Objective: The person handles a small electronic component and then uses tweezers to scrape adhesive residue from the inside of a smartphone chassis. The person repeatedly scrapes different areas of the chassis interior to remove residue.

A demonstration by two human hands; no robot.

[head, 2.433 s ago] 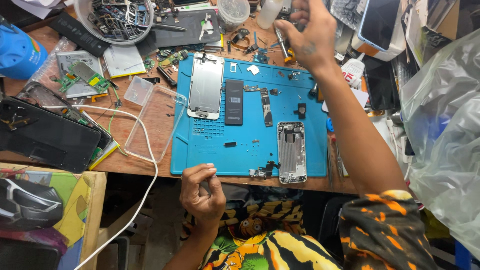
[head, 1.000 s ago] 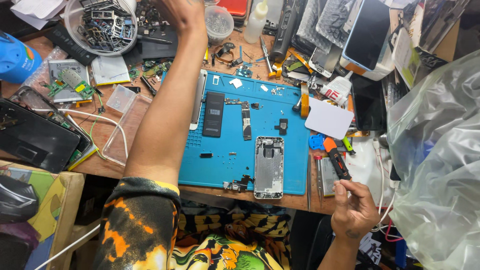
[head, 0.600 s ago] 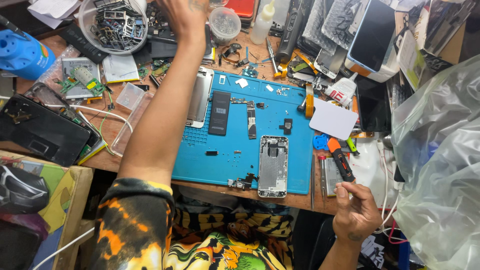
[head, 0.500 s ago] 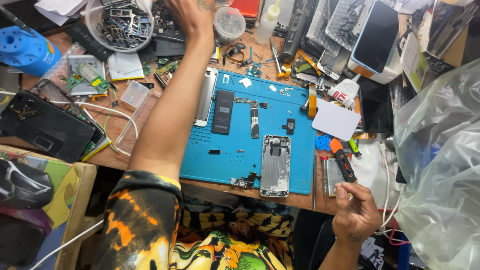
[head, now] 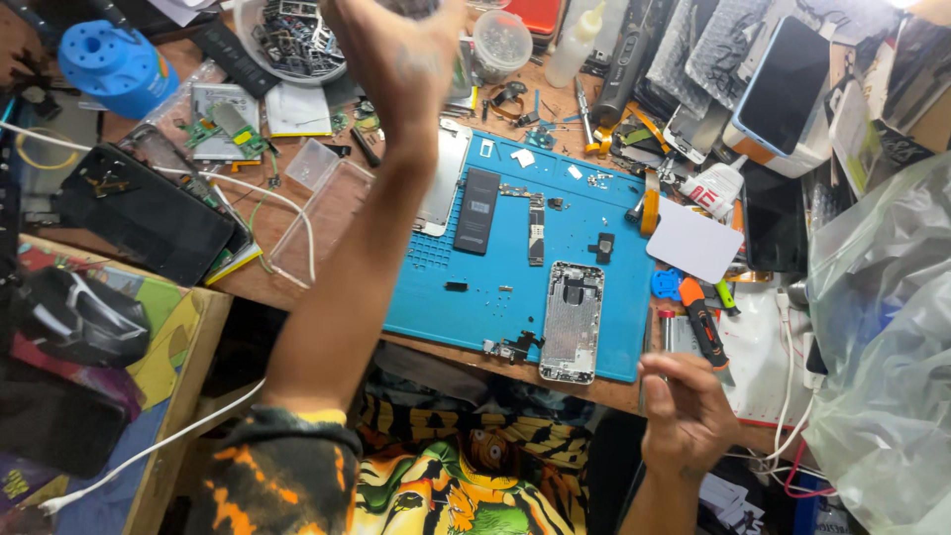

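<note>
My left hand [head: 411, 59]: raised past the far edge of the blue mat [head: 436, 297], over the clutter there, fingers curled; whether it grips anything I cannot tell, since its back hides the palm. My right hand [head: 684, 411]: held low, just off the mat's near right corner, fingers pinched loosely on a thin metal tool [head: 644, 372] that points up toward the mat, probably kept ready for fine work. Phone shell [head: 572, 322]: flat on the mat's near right part, open side up, likely so its inside can be reached. Battery [head: 477, 210]: black, on the mat toward its far left. Board strip [head: 536, 230]: just right of the battery, apart from it. Screen panel [head: 443, 178]: at the mat's far left edge, partly behind my left arm. Orange driver [head: 703, 332]: off the mat's right edge, near my right hand. White card [head: 696, 241]: right of the mat, beyond the driver. Parts bowl [head: 287, 40]: beyond the mat's far left corner, just left of my left hand. Blue stand [head: 114, 64]: well left of the mat.
</note>
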